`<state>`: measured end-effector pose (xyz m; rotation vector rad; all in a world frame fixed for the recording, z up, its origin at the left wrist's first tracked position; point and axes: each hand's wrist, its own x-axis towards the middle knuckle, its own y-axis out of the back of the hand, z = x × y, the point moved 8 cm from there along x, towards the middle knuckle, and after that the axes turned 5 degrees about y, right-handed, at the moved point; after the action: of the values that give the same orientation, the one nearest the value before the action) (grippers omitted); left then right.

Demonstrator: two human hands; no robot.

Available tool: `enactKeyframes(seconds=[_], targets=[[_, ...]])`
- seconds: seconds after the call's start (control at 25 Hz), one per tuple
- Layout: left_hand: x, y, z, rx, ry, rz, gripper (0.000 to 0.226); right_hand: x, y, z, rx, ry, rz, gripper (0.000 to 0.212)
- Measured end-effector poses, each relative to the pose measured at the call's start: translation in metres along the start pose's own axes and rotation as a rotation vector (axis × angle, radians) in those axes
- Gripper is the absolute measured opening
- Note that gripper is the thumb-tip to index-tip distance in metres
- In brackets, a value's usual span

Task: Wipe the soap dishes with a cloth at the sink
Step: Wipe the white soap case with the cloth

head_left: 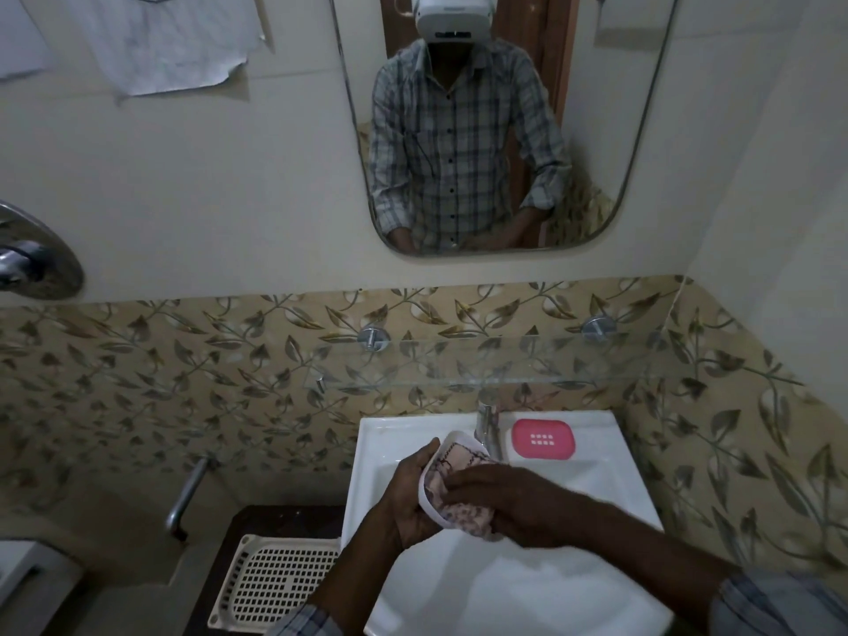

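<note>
Over the white sink (610,488), my left hand (408,493) grips a white soap dish (452,440) tilted on its side, with its hollow facing right. My right hand (509,498) presses a pinkish patterned cloth (463,514) into that hollow, fingers curled round the cloth. A pink soap dish (543,439) with a grid of small holes lies flat on the sink's back ledge, to the right of the tap (486,422).
A glass shelf (504,364) juts out above the tap. A white perforated tray (275,580) sits on a dark surface left of the sink. A metal pipe (186,493) hangs on the left wall. A mirror (486,130) is on the wall above.
</note>
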<state>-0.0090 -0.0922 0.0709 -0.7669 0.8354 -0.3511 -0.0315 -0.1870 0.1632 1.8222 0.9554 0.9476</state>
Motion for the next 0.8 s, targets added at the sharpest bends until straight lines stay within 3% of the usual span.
enactKeyframes(seconds=[0.08,0.16,0.24,0.32,0.44,0.6,0.8], targets=[[-0.005,-0.001,0.000,0.034,0.001,-0.016,0.059,0.001,0.009,0.007,-0.088,0.026,-0.025,0.057],[-0.007,-0.003,0.003,0.038,-0.009,0.003,0.059,0.007,0.011,0.007,-0.211,-0.039,0.157,0.060],[-0.005,0.000,0.008,0.011,-0.012,0.065,0.065,0.008,-0.007,-0.003,-0.010,-0.149,0.324,0.061],[-0.003,0.009,0.008,0.006,-0.002,0.111,0.067,0.005,-0.019,-0.018,0.146,-0.076,0.296,0.061],[-0.004,0.010,0.004,0.073,0.021,0.092,0.051,-0.002,-0.005,-0.002,-0.199,0.134,0.176,0.047],[-0.002,0.004,0.024,0.039,-0.005,0.108,0.060,0.001,0.004,0.022,-0.238,0.079,0.166,0.055],[0.007,0.003,0.038,0.172,-0.034,0.214,0.051,0.008,0.018,0.013,-0.206,0.008,0.326,0.030]])
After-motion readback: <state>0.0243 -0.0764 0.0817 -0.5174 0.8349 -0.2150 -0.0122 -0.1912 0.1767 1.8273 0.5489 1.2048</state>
